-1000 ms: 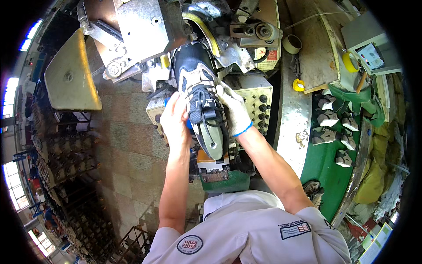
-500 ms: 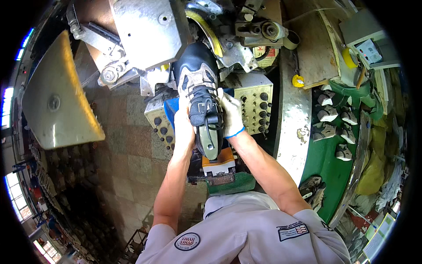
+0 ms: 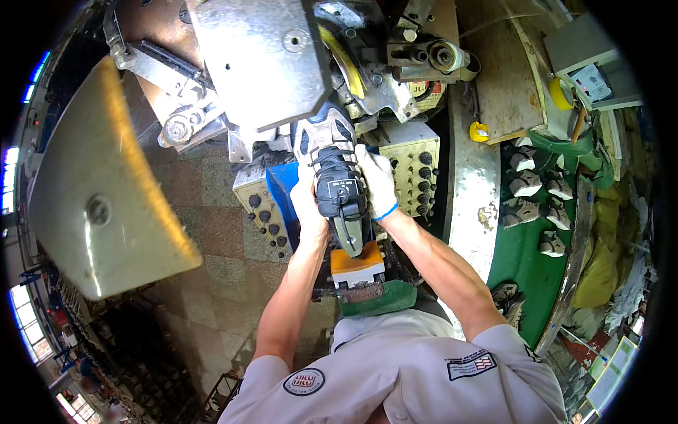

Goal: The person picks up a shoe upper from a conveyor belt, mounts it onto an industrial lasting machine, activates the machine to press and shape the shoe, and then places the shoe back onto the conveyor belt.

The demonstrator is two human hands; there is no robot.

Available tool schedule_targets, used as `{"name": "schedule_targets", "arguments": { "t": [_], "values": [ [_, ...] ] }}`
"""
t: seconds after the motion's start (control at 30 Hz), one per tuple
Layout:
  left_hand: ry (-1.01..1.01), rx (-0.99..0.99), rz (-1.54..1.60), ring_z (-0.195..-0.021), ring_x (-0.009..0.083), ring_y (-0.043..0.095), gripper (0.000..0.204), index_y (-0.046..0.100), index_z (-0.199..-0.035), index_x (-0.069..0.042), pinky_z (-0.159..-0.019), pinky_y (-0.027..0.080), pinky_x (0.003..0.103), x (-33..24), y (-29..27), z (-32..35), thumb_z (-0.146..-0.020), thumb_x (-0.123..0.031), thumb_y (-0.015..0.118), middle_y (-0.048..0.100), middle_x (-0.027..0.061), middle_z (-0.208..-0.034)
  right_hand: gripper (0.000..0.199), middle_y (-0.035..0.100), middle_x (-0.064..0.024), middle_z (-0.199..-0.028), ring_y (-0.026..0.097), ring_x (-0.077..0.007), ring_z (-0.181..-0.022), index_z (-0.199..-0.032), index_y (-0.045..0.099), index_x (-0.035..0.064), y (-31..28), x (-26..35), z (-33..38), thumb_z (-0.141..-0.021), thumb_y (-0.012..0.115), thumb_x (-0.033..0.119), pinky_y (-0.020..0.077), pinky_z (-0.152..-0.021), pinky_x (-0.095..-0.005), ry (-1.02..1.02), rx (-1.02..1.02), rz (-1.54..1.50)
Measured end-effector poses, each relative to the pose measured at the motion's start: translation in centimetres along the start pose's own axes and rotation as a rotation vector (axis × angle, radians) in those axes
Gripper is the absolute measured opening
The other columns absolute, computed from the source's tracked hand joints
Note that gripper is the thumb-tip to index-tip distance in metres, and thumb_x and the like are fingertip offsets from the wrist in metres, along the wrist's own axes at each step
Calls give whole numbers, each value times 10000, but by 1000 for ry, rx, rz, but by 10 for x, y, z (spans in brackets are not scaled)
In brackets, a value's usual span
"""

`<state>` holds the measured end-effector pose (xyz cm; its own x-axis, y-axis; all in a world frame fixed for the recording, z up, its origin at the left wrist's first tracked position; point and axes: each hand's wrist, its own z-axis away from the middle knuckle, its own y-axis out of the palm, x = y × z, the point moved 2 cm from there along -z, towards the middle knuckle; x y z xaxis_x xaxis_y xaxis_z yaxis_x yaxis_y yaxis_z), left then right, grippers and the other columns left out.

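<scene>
Between my hands is a black, grey and olive shoe upper (image 3: 339,177), its toe end toward the machine and its heel toward me. My left hand (image 3: 306,201) presses along its left side, fingers partly hidden beneath it. On the right side, my right hand (image 3: 377,180), in a white glove with a blue cuff, grips it too. The toe lies under the edge of the machine's metal plate (image 3: 261,60), which hides its tip. Just below the heel is an orange pad (image 3: 353,258) on a white block.
Control boxes with black knobs (image 3: 411,169) flank the shoe. At left hangs a large pale shield (image 3: 106,184) with a fuzzy orange edge. To the right, several shoe uppers (image 3: 522,185) lie on a green conveyor belt (image 3: 522,275) behind a metal rail (image 3: 470,212).
The machine plate covers more of the shoe's toe than before. The heel has turned slightly to the right, showing more of the orange pad. Both hands keep their hold.
</scene>
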<state>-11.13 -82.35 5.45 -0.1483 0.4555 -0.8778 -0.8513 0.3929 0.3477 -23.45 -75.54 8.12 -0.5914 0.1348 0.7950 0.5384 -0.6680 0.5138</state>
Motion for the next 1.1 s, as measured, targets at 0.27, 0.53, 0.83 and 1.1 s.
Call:
{"name": "schedule_targets", "arguments": {
  "t": [0.27,0.53,0.83,1.1],
  "values": [
    [178,38,-172,-818,95,588,298,657,-1108,11,-761,479,259,-6,7,1,-1041,-230,495,682,34,-917,326,656,44,-808,547,-38,-711,-926,723,46,7,24,4,-1033,593,326,458,-604,-241,-28,-33,144],
    [164,-424,-494,-987,217,679,538,584,-1298,89,-918,529,354,50,-89,66,-983,-340,659,701,178,-1128,508,675,-202,-1204,729,-267,-962,-1391,515,-32,-81,35,50,-1017,574,306,615,-711,-326,-9,-71,270],
    [-254,-710,-895,-944,495,666,644,501,-1276,60,-833,523,522,255,-130,109,-783,-267,757,687,330,-966,534,660,-248,-1121,705,-330,-900,-1346,501,-88,-202,50,148,-999,595,307,587,-701,-387,97,-329,267],
    [-58,-387,-673,-943,322,717,716,621,-1209,121,-855,551,385,100,-121,171,-611,-168,888,727,255,-1027,546,645,-249,-1150,693,-332,-949,-1376,469,-94,-164,66,153,-1009,571,298,580,-742,-406,75,-120,286]
  ]
}}
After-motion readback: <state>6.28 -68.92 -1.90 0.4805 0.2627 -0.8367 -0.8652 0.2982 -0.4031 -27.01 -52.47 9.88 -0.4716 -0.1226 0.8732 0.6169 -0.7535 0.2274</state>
